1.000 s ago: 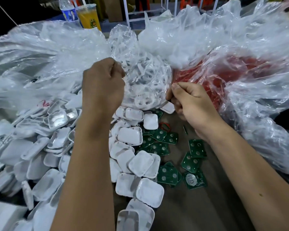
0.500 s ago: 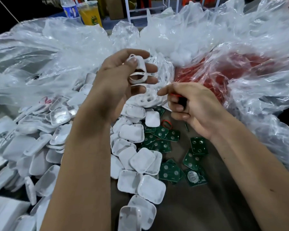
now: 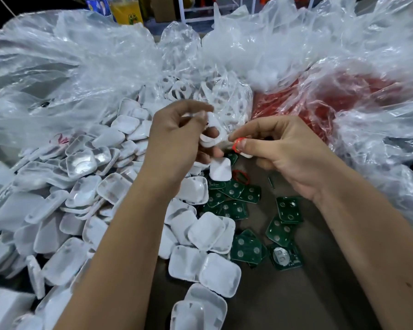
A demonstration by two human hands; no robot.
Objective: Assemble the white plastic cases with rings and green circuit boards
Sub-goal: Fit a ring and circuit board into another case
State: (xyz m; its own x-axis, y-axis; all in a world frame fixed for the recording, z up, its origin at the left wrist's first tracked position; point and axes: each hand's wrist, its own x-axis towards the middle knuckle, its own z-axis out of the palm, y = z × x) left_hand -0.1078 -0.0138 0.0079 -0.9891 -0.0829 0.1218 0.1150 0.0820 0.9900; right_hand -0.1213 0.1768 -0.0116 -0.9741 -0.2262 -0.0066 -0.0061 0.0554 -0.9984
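case (image 3: 209, 134) upright in left hand (image 3: 177, 139), blurred.

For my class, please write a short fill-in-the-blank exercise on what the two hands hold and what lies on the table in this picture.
1. The left hand grips a white plastic case, and the right hand pinches a small ring coloured ____.
2. The loose circuit boards on the table are coloured ____.
3. The pile of white cases lies mostly under the ____ forearm.

Missing words: red; green; left

Your square plastic cases (image 3: 208, 231) are white, your circuit boards (image 3: 247, 248) dark green with pale round spots, your thin ring (image 3: 238, 143) red, upper-right bag contents (image 3: 343, 101) red.
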